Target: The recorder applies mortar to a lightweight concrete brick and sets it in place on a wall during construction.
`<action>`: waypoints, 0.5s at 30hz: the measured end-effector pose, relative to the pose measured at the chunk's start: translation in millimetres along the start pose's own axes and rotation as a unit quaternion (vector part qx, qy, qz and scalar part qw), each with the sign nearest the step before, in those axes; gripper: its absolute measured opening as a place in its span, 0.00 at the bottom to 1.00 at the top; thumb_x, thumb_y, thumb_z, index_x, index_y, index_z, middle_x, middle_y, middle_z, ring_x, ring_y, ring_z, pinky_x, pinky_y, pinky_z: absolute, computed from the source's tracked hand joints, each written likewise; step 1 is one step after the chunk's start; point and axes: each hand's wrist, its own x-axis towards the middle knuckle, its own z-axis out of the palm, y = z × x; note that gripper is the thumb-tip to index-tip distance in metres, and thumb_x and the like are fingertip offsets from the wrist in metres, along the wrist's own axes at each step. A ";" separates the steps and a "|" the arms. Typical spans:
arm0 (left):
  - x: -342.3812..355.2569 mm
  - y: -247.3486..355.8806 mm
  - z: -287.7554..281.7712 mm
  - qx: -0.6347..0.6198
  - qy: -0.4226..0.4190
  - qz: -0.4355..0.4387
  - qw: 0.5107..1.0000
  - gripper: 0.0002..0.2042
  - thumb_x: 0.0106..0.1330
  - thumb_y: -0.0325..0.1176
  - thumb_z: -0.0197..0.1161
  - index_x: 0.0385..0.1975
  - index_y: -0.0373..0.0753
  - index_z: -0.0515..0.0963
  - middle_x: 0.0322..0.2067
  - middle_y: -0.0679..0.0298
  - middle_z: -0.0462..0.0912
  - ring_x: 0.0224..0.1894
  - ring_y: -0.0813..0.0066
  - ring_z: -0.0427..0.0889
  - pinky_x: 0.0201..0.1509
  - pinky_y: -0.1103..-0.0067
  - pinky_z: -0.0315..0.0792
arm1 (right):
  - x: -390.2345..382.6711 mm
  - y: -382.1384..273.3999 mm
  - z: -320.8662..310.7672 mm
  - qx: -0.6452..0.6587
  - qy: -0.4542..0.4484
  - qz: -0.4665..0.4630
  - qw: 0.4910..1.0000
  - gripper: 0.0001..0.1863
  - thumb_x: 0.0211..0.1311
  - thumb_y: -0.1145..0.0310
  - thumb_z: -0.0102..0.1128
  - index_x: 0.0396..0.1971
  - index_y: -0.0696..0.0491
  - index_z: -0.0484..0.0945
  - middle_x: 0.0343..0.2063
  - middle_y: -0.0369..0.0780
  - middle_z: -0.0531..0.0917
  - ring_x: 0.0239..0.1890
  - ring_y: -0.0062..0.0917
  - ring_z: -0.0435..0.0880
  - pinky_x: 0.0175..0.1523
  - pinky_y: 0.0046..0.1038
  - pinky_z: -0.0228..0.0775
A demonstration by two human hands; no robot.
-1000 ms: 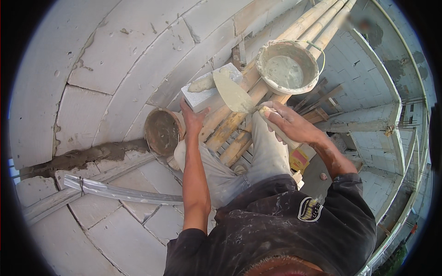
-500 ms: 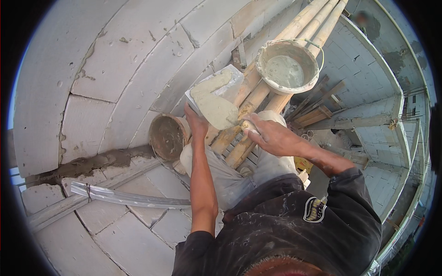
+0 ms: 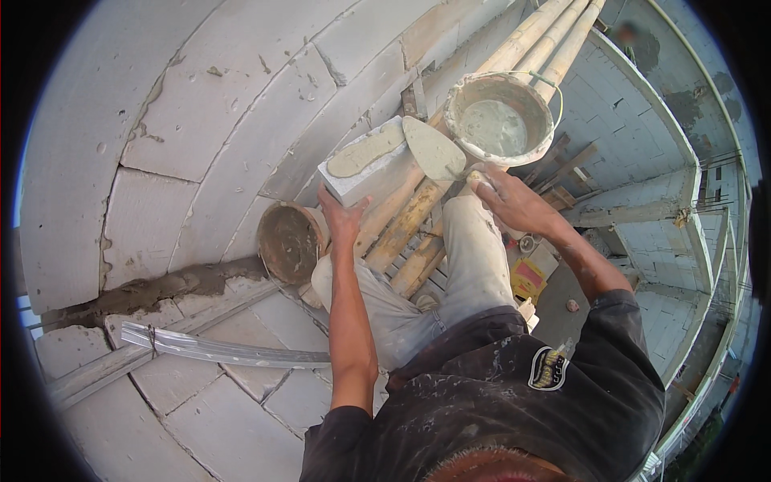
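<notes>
My left hand (image 3: 344, 215) grips the near end of a pale grey building block (image 3: 371, 181), thumb on one side and fingers at the other. A strip of wet mortar (image 3: 368, 153) lies along the block's top face. In my right hand (image 3: 507, 198) is the handle of a pointed trowel (image 3: 434, 150), its blade flat beside the block's far end and coated with mortar. Just beyond the trowel stands a bucket (image 3: 502, 119) holding wet grey mix. A second bucket (image 3: 287, 243), with mortar-smeared insides, is left of my left hand.
Bamboo poles (image 3: 409, 215) run away from me under the block and the far bucket. A block wall (image 3: 233, 104) rises on the left, with a mortar bed (image 3: 161, 289) at its foot. Metal strips (image 3: 225, 347) lie on blocks at lower left. To the right, the floor lies far below.
The trowel has moved off the block to the right, toward the far bucket, leaving a mortar strip on the block's top. My left hand still grips the block.
</notes>
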 end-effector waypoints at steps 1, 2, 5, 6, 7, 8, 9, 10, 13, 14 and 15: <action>-0.9 1.4 0.1 0.014 0.004 0.001 1.000 0.53 0.41 0.30 0.81 0.66 0.29 0.51 0.61 0.41 0.61 0.64 0.43 0.62 0.67 0.60 0.59 | -3.3 -9.4 -3.0 0.082 -0.033 0.022 0.996 0.25 0.75 0.52 0.43 0.59 0.57 0.65 0.30 0.47 0.78 0.30 0.30 0.80 0.39 0.33 0.73; -0.7 3.0 0.4 0.013 0.003 0.001 1.000 0.53 0.41 0.30 0.81 0.66 0.29 0.51 0.61 0.41 0.61 0.64 0.43 0.62 0.67 0.60 0.59 | -5.9 -17.5 -3.6 0.163 -0.065 0.043 0.984 0.26 0.75 0.51 0.43 0.59 0.56 0.66 0.29 0.43 0.77 0.27 0.25 0.79 0.36 0.29 0.73; -0.3 6.2 3.0 0.011 -0.001 0.004 1.000 0.53 0.41 0.31 0.81 0.66 0.29 0.51 0.61 0.41 0.61 0.63 0.43 0.63 0.67 0.59 0.60 | -15.2 -35.3 6.6 0.261 -0.114 0.063 0.957 0.26 0.75 0.50 0.43 0.60 0.55 0.65 0.29 0.37 0.74 0.23 0.19 0.75 0.30 0.22 0.71; 0.3 2.9 3.0 0.016 0.003 0.007 1.000 0.52 0.42 0.31 0.81 0.66 0.29 0.51 0.61 0.41 0.61 0.63 0.43 0.63 0.66 0.59 0.61 | -17.6 -38.7 12.6 0.275 -0.121 0.058 0.952 0.26 0.75 0.50 0.42 0.60 0.55 0.64 0.28 0.36 0.74 0.22 0.17 0.75 0.27 0.21 0.70; 1.3 -0.1 3.3 0.021 0.007 0.010 1.000 0.51 0.43 0.32 0.80 0.66 0.29 0.52 0.61 0.41 0.61 0.63 0.43 0.64 0.66 0.59 0.61 | -19.9 -44.1 14.9 0.276 -0.121 0.058 0.952 0.26 0.75 0.50 0.42 0.60 0.55 0.64 0.28 0.36 0.74 0.22 0.17 0.75 0.27 0.21 0.70; 2.8 -3.0 3.7 0.022 0.007 0.011 1.000 0.51 0.43 0.32 0.80 0.66 0.29 0.52 0.61 0.41 0.61 0.63 0.43 0.64 0.66 0.59 0.61 | -22.7 -50.8 14.9 0.269 -0.159 0.047 0.949 0.29 0.75 0.49 0.42 0.61 0.58 0.63 0.36 0.42 0.75 0.27 0.20 0.77 0.35 0.24 0.72; 3.1 -0.9 2.9 0.011 0.012 0.027 1.000 0.50 0.45 0.32 0.79 0.65 0.29 0.52 0.61 0.41 0.61 0.63 0.44 0.64 0.66 0.59 0.62 | -27.4 -55.8 16.5 0.262 -0.196 0.037 0.944 0.31 0.75 0.48 0.41 0.63 0.61 0.62 0.44 0.48 0.75 0.31 0.23 0.79 0.43 0.28 0.74; 3.0 2.7 1.9 0.000 0.018 0.041 0.999 0.48 0.46 0.32 0.79 0.65 0.29 0.53 0.61 0.41 0.62 0.62 0.44 0.65 0.65 0.59 0.62 | -30.5 -54.4 25.9 0.234 -0.165 -0.029 0.958 0.32 0.74 0.47 0.41 0.63 0.61 0.62 0.49 0.52 0.75 0.44 0.33 0.80 0.55 0.33 0.70; 8.3 -16.9 3.6 -0.270 -0.049 -0.008 0.961 0.46 0.47 0.31 0.77 0.65 0.29 0.54 0.60 0.42 0.63 0.62 0.44 0.66 0.65 0.60 0.63 | -30.9 -51.3 35.3 0.137 -0.138 -0.123 0.973 0.32 0.74 0.47 0.40 0.63 0.61 0.62 0.52 0.56 0.74 0.55 0.41 0.76 0.60 0.37 0.65; 3.2 -18.2 3.3 0.015 0.025 0.135 0.990 0.47 0.46 0.30 0.78 0.65 0.29 0.54 0.60 0.41 0.63 0.61 0.44 0.67 0.64 0.61 0.64 | -33.9 -51.5 27.9 0.138 -0.153 -0.115 0.972 0.32 0.74 0.47 0.40 0.62 0.59 0.63 0.54 0.59 0.73 0.59 0.46 0.73 0.62 0.40 0.63; 3.2 -5.9 5.9 0.012 0.022 0.135 0.990 0.47 0.46 0.30 0.78 0.65 0.29 0.54 0.60 0.41 0.63 0.61 0.44 0.67 0.64 0.61 0.64 | -33.3 -46.1 24.0 0.137 -0.151 -0.112 0.973 0.32 0.74 0.47 0.40 0.62 0.59 0.63 0.54 0.59 0.73 0.59 0.46 0.73 0.62 0.40 0.63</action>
